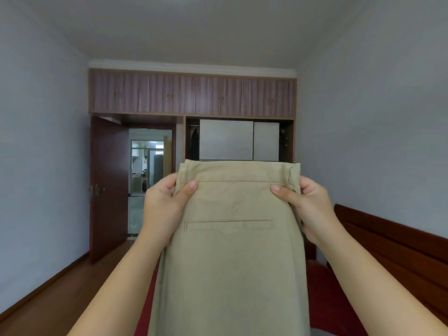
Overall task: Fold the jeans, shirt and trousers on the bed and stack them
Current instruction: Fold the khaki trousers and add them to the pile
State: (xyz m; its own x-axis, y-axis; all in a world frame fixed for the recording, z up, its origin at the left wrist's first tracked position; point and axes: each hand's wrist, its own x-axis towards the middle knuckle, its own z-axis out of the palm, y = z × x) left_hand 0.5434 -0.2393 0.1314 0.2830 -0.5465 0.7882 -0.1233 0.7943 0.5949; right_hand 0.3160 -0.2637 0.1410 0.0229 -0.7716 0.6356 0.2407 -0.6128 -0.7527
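Note:
Beige trousers [232, 263] hang in front of me, held up by the waistband, with a back pocket facing me. My left hand [164, 204] pinches the waistband's left edge, thumb on the front. My right hand [308, 204] grips the right edge the same way. The legs drop out of the frame at the bottom. The trousers hide most of the bed with its red cover [332, 299]. The jeans and the shirt are not in view.
A dark wooden headboard [392, 253] runs along the right wall. A wardrobe [240, 139] with upper cabinets fills the far wall. An open door [109, 190] is at its left. Wooden floor [60, 299] lies to the left of the bed.

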